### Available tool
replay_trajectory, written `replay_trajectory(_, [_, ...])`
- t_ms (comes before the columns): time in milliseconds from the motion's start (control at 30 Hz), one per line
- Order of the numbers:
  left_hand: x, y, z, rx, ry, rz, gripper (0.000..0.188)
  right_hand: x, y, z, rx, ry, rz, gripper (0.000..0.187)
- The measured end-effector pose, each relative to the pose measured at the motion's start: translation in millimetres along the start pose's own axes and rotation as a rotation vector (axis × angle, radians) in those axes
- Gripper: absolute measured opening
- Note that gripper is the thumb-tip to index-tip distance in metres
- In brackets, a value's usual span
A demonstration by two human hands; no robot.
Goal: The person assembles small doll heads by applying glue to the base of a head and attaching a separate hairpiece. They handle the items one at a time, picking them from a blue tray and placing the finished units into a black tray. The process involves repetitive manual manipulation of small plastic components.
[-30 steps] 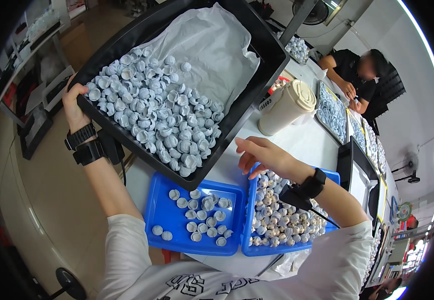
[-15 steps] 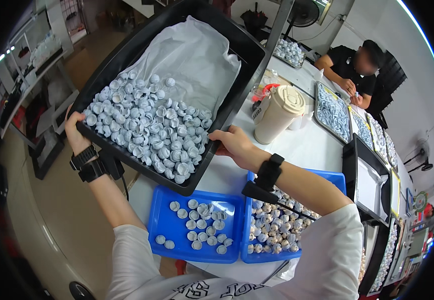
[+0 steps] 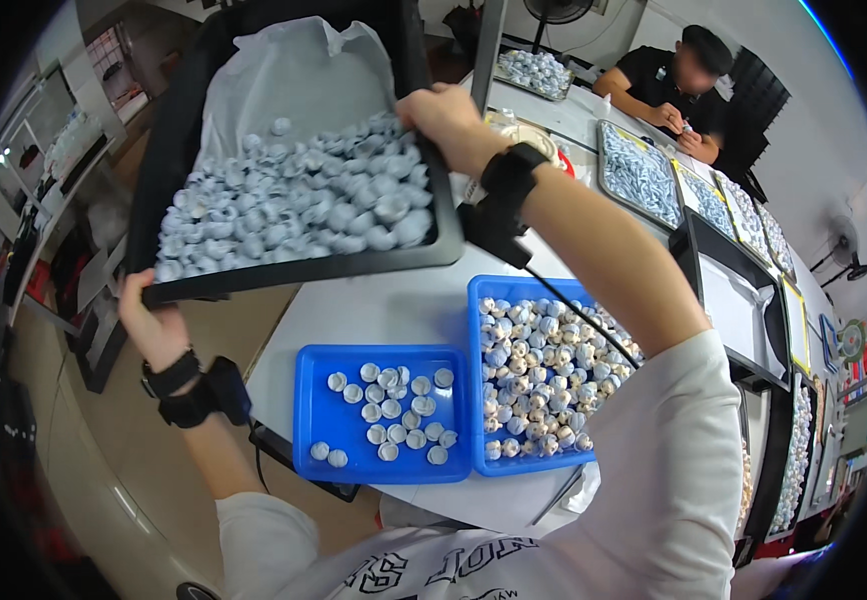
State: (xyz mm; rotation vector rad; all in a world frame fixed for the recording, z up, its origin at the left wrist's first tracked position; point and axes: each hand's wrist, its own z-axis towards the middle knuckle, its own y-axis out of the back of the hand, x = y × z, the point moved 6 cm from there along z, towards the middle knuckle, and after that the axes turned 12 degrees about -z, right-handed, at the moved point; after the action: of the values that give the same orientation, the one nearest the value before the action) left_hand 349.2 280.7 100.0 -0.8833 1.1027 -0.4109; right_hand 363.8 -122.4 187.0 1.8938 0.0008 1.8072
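Gripping the black tray (image 3: 434, 250) of pale caps, the left hand (image 3: 149, 325) clamps fingers on its near-left corner and the right hand (image 3: 444, 115) its right rim, holding it tilted above the blue bins (image 3: 309, 420) on the worktop (image 3: 394, 310).

The big black tray (image 3: 169, 150) is up in the air now. Before, it lay flat on the white table (image 3: 394, 310). The right hand (image 3: 444, 115) was down by the blue trays, and now it grips the black tray's far side. The left hand (image 3: 149, 325) has slid to the tray's near corner. The little pale caps (image 3: 294, 205) have slid down toward the tray's near edge.
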Motion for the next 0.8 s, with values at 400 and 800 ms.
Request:
replay_trajectory(400, [60.2, -27.9, -94.0, 0.272, 0.488, 0.142, 0.034, 47.7, 41.3, 32.8, -0.116, 0.451, -0.777, 0.038])
replay_trajectory(800, [107.7, 14.6, -106.4, 0.512, 0.606, 0.604, 0.033, 54.5, 16.1, 50.2, -0.213, 0.699, -1.102, 0.038])
